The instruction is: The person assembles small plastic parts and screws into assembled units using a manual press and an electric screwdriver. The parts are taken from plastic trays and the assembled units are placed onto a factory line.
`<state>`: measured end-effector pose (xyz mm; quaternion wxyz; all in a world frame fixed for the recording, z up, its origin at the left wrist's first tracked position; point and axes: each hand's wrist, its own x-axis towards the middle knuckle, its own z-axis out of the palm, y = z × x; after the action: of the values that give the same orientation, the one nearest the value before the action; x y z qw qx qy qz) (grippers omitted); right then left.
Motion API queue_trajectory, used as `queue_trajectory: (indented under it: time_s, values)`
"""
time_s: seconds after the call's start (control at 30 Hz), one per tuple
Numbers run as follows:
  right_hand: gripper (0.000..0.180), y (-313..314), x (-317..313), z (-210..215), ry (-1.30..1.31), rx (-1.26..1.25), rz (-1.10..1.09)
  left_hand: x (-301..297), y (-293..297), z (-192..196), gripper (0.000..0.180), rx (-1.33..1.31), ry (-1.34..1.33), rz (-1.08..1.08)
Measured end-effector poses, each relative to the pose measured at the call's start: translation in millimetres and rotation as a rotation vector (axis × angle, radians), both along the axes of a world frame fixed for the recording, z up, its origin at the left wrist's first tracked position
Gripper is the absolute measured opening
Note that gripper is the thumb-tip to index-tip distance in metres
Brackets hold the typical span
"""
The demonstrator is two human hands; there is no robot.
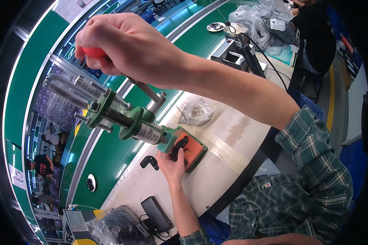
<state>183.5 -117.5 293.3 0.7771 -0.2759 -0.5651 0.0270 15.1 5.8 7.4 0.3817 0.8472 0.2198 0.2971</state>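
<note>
Head view: right hand (126,45) grips the red press knob (95,52); left hand (171,164) pinches a black part (177,150) on the orange base (196,151). Pressing seems unfinished; another black piece (149,161) lies nearby.

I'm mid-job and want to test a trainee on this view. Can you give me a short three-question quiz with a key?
1. What colour is the knob in the person's right hand?

2. What is the left hand holding?
A) The clear bag of small pieces
B) A black part at the green press
C) A white dish

3. True or false: the loose black piece lies on the orange plate.

Key:
1. Red.
2. B.
3. False: it lies on the pale bench, to the left of the left hand.
</note>
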Motion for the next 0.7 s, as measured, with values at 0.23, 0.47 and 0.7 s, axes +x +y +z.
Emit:
queue_trajectory:
  time_s: [0.23,0.47,0.7]
  values:
    - [0.026,-50.0,-17.0,-26.6,-0.096,-0.048,0.041,3.4,2.7,-7.2,0.033,0.140,-0.052,0.004]
    - [0.012,-79.9,-34.6,-81.8,-0.234,0.021,0.006,-2.0,1.7,-3.8,0.032,0.027,-0.086,0.033]
    - [0.009,-79.7,-42.6,-82.3,-0.212,0.041,0.072,-7.7,5.2,0.8,0.029,0.085,-0.040,0.006]
